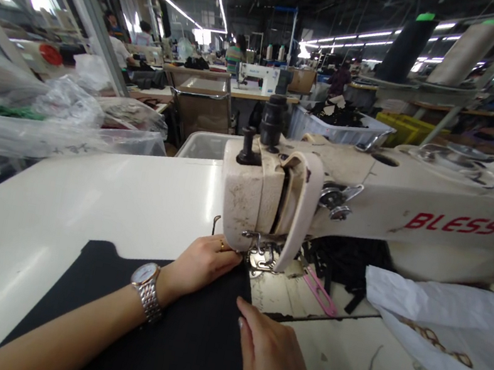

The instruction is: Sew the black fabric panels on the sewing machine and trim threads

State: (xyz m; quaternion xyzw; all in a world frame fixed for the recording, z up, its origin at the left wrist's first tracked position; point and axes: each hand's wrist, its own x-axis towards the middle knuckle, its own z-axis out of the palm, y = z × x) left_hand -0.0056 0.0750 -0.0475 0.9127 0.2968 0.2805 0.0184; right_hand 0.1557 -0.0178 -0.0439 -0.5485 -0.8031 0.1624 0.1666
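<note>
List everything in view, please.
Sewing machines: several, cream or white, nearest central
Fabric: several, black, on table
Worktable: one, white, foreground
Tool: one, pink, machine bed
Sheet: one, white, right
Rings: several, gold, against sheet
Large cones: two, black and grey, upper right
Chair: one, brown, behind
Tubs: several, pale or yellow, behind
Bags: several, clear, left
People: several, varied clothing, background
Watch: one, silver, left wrist
Left hand: one, bare, on fabric
Right hand: one, bare, on fabric

Cloth (196,335) lies on the near part of the table (169,190), under the left hand (204,263) and right hand (275,362). The sewing machine (368,200) stands to the right, paper (455,330) on its near side, a bin (308,122) far behind it. Plastic bags (71,100) lie far left.
</note>
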